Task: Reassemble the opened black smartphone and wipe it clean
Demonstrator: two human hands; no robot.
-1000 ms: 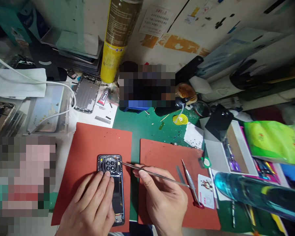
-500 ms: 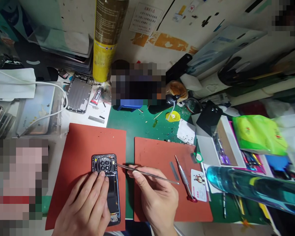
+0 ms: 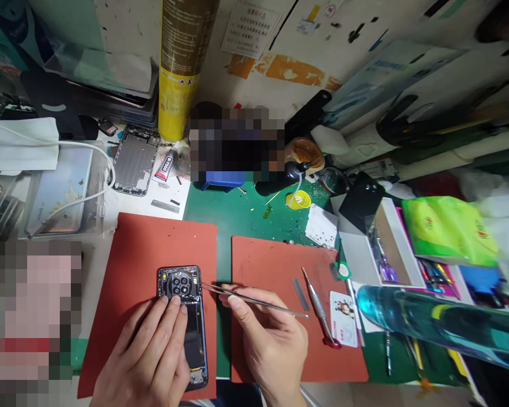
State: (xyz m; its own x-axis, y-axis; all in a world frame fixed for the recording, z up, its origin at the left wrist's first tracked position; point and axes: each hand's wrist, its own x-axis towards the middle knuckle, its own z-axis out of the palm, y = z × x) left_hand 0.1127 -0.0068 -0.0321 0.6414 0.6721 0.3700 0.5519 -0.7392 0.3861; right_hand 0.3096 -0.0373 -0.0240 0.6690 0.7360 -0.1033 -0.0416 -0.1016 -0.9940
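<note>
A smartphone [image 3: 197, 333] with its back cover off lies on the left brown-red mat, its round camera module [image 3: 180, 282] toward the far end. My left hand [image 3: 146, 347] rests over the phone's left side, fingers stretched out and fingertips touching just below the lenses. My right hand [image 3: 274, 333] is closed in a pinch around slim metal tweezers [image 3: 254, 298]. The tweezers' tips reach the phone's upper right edge beside the camera module. Whether anything sits between the tips is too small to tell.
The right mat [image 3: 271, 362] bears a metal pen-like tool [image 3: 318, 308] with a red end and a card [image 3: 343, 319]. A blue bottle [image 3: 432, 322] lies to the right. Behind stand a yellow spray can [image 3: 178, 102], a glue tube [image 3: 166, 164] and an opened phone frame [image 3: 136, 161].
The tweezers' tips show slightly farther apart now. Both hands and the phone keep practically the same position; the view has shifted only a little.
</note>
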